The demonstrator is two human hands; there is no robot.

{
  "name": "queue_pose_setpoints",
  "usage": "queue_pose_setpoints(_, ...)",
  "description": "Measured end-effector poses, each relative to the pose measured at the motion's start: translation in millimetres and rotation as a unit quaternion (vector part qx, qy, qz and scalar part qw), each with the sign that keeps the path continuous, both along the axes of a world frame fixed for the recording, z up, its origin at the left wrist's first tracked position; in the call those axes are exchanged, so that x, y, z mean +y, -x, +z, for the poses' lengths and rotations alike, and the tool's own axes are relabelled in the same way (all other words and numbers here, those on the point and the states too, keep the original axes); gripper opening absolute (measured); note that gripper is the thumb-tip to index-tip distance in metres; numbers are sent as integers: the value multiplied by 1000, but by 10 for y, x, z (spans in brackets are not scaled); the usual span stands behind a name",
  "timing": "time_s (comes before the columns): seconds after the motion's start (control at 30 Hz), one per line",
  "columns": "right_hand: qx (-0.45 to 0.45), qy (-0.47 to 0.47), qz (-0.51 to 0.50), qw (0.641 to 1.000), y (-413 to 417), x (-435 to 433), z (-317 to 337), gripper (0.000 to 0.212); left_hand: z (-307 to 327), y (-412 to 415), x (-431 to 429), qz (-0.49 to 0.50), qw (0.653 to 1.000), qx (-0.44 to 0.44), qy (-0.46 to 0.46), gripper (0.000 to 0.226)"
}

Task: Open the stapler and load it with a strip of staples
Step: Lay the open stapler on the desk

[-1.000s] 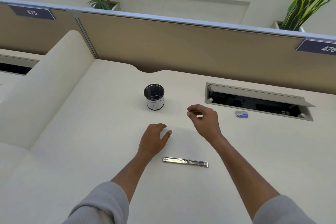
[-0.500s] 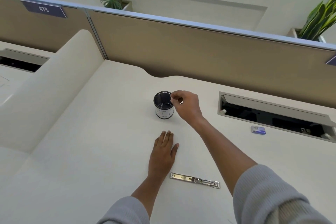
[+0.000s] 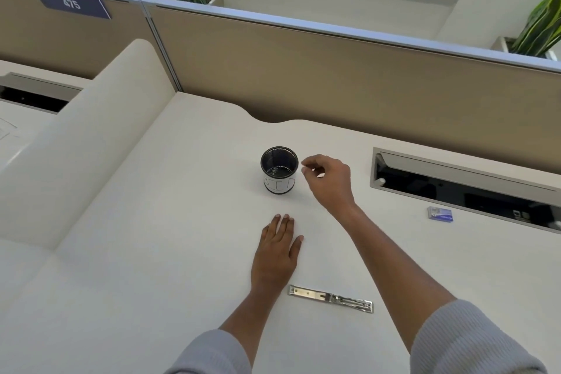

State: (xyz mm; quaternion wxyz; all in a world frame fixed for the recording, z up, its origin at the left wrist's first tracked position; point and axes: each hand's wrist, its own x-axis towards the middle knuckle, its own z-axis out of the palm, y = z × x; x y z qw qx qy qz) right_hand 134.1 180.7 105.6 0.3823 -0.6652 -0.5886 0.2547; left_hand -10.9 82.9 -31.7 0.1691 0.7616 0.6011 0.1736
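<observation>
A flat silver metal stapler (image 3: 331, 298) lies opened out on the cream desk, just right of my left wrist. Far to the right, by the cable slot, sits a small blue staple box (image 3: 440, 213). My left hand (image 3: 277, 255) rests palm down on the desk, fingers straight, holding nothing. My right hand (image 3: 329, 181) hovers just right of a black-rimmed cup (image 3: 279, 173), thumb and forefinger pinched together with nothing visible between them. Neither hand touches the stapler or the box.
A recessed cable slot (image 3: 464, 188) with a raised lid opens in the desk at the right. A tan partition (image 3: 334, 70) runs along the back. A cream padded divider (image 3: 91, 130) rises on the left.
My right hand went from mid-desk up to the cup's rim, then drew back a little to the right. My left hand flattened onto the desk. The stapler and box have not moved.
</observation>
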Motion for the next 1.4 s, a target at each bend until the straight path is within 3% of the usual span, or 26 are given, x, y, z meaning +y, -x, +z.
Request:
queue_pose_setpoints(0.17,42,24,-34,998,-373,-544,-23,9,62,3,8,0,999,-42,35,54)
queue_pose_setpoints(0.4,63,94,-80,990,-910,-1495,-260,10,342,8,-90,67,966,-227,107,33)
queue_pose_setpoints(0.5,65,126,-77,987,-1012,-1881,-430,15,385,66,-271,52,958,-255,118,30)
queue_pose_setpoints(0.6,51,161,-49,984,-1038,-2209,-599,22,342,202,-470,-10,959,-247,141,43)
queue_pose_setpoints(0.73,-35,175,10,984,-1035,-2495,-777,37,282,348,-658,-128,965,-172,154,60)
queue_pose_setpoints(0.83,-86,182,25,979,-1004,-2554,-852,39,281,331,-704,-149,968,-140,148,43)
queue_pose_setpoints(0.93,-102,162,6,981,-966,-2588,-908,25,288,250,-736,-125,972,-132,150,23)
queue_pose_setpoints(1.13,-78,134,-26,988,-986,-2613,-925,19,258,161,-786,-90,971,-146,164,18)
queue_pose_setpoints(1.2,-70,132,-24,989,-998,-2619,-907,19,263,163,-787,-91,972,-143,161,23)
queue_pose_setpoints(1.4,-15,134,-33,990,-1151,-2543,-800,30,396,170,-778,-84,964,-192,165,70)
